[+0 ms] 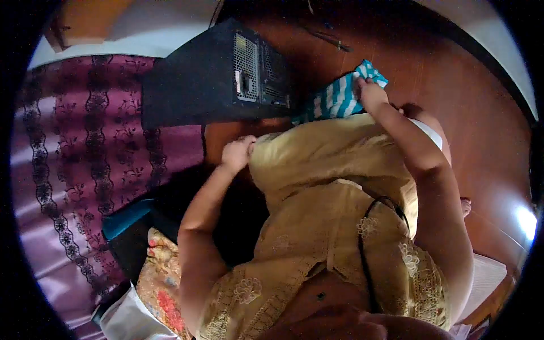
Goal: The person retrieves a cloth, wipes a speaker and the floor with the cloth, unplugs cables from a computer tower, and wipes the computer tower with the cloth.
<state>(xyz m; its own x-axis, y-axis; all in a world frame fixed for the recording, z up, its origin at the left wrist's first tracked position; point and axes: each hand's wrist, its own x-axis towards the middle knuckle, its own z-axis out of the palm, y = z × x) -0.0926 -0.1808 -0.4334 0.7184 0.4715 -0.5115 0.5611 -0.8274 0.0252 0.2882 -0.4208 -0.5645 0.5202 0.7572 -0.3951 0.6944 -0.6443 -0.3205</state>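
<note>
My right hand (374, 95) is closed on the upper corner of a teal and white striped cloth (338, 97), which hangs down beside my lap. My left hand (238, 153) is closed at the edge of the yellow garment (317, 153) over my knee; what its fingers hold, if anything, is too small to make out. Between the cloth and the purple curtain stands a black computer case (190, 79), its vented back panel facing the striped cloth.
A purple curtain (119, 113) with black lace bands spreads along the left. Thin cables (326, 38) lie on the reddish-brown floor (481, 113) behind the cloth. Floral fabric (161, 277) is at the lower left, near a white item (133, 317).
</note>
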